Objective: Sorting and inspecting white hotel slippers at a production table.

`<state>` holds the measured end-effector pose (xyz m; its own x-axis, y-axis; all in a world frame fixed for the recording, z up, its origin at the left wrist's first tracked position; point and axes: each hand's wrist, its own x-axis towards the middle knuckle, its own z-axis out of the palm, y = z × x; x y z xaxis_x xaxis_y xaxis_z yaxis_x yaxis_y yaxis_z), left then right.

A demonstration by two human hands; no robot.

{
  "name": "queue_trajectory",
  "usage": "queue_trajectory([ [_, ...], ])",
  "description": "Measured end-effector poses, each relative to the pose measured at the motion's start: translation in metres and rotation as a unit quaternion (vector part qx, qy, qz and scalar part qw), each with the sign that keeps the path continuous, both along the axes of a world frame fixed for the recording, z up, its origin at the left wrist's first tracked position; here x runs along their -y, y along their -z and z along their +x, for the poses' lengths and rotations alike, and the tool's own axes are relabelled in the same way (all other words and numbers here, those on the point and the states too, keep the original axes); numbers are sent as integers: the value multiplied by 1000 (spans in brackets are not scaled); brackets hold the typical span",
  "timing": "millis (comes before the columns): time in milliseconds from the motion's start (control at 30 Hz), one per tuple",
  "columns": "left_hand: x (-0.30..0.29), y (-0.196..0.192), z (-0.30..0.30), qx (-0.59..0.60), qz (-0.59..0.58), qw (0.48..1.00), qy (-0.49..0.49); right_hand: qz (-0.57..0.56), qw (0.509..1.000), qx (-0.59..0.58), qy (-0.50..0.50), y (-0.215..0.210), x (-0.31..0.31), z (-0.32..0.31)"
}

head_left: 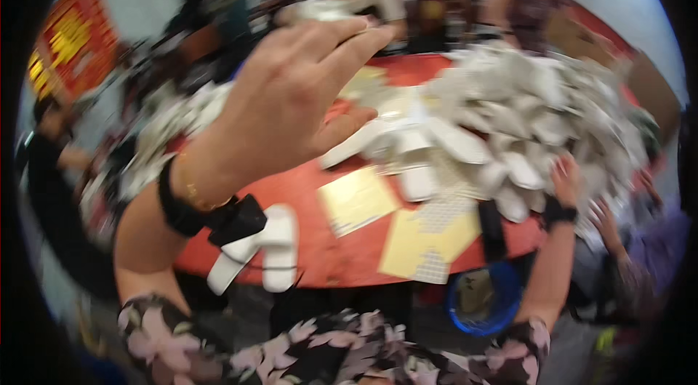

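Note:
My left hand (294, 87) is raised high over the table, close to the camera. Its fingers stretch forward, the thumb stands apart, and no held thing shows. A black band with a dark box (240, 221) is on that wrist. At the right, my right hand (566, 180) is at the near side of a heap of white slippers (534, 98); blur hides whether its fingers grip one. A pair of white slippers (278, 247) lies below my left wrist. More white slippers (418, 156) lie mid-table beside yellow sheets (356, 199) with small stickers.
The red table (291, 189) has a dark flat object (492, 231) near its front edge. A blue bin (485, 298) stands below that edge. Another person's hand (605, 225) is close to my right arm. Other people sit across the table and at the left.

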<state>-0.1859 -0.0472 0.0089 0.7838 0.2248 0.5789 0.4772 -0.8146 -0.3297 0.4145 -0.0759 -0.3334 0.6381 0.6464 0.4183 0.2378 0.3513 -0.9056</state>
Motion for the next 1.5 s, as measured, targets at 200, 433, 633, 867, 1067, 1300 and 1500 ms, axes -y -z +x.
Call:
queue_trajectory([
  [200, 14, 177, -241, -12, -295, 873, -389, -117, 927, -303, -188, 33, -17, -176],
  [433, 82, 349, -331, 47, -458, 668, -584, -319, 813, 55, -484, -6, -21, -452],
  [633, 75, 366, -296, 145, -426, 689, -568, -290, 789, 282, -462, 53, -11, -613],
  [867, 64, 411, -288, 607, -578, 502, -212, -334, 852, 99, -392, 58, 2, -691],
  [1067, 52, 385, -286, 744, -568, 351, -17, -215, 897, 166, -348, 70, -33, -681],
  [1300, 37, 404, -272, 693, -660, 289, -8, -302, 805, -140, -491, 52, -26, -682],
  [1500, 39, 393, -229, 738, -630, 244, 9, -241, 788, -254, -507, 92, -21, -682],
])
